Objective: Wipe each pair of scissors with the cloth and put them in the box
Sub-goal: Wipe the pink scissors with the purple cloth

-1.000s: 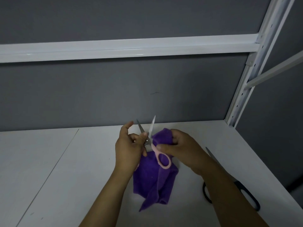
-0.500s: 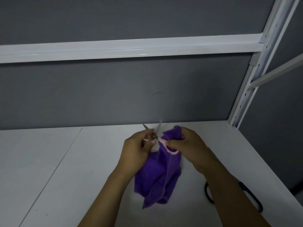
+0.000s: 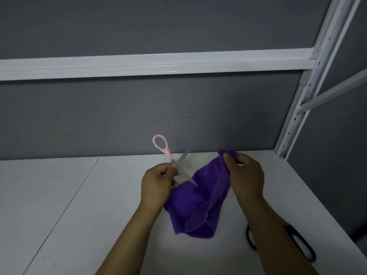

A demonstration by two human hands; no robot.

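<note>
My left hand pinches the pink-handled scissors near their pivot. One pink handle loop points up and to the left, and the open steel blades cross over my fingers. My right hand grips the top edge of the purple cloth, which hangs down to the white table between both hands. A blade tip lies against the cloth. Black-handled scissors lie on the table at the lower right, partly hidden behind my right forearm. No box is in view.
The white table runs to a grey back wall. A white horizontal rail crosses above, and a white slotted upright stands at the right rear corner, with the table's right edge below it.
The pink scissors have flipped: the handle loop that pointed down by my right hand now points up left. My right hand moved right with the cloth, away from the scissors.
</note>
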